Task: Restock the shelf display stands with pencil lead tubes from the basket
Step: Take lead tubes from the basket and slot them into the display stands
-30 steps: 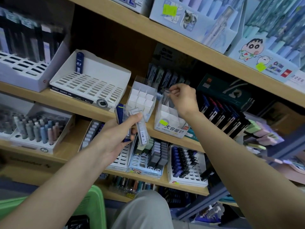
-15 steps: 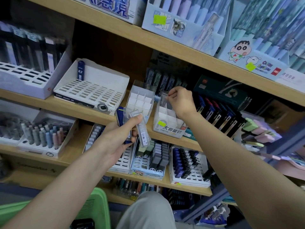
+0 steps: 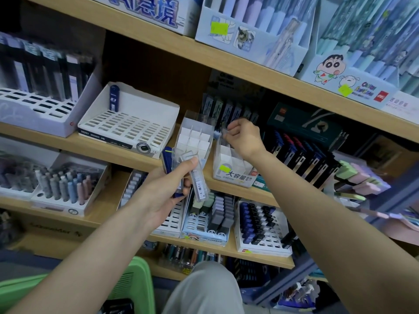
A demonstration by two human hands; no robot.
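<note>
A person's left hand (image 3: 158, 196) grips a fanned bunch of lead tubes (image 3: 198, 184) in front of the middle shelf (image 3: 90, 148), thumb pressed across them: clear barcoded cases alongside a dark blue one. The right hand (image 3: 244, 139), fingers curled, pinches a clear tube (image 3: 224, 130) over the rear compartments of a white divided stand (image 3: 229, 171) (yellow sticker on its front). Just left of it stands a clear divided stand (image 3: 195, 137); farther left, a white slotted tray (image 3: 127, 125) carries a lone blue tube (image 3: 114, 97) upright at its back. The green basket (image 3: 136, 284) sits at the lower edge, beside the person's knee.
</note>
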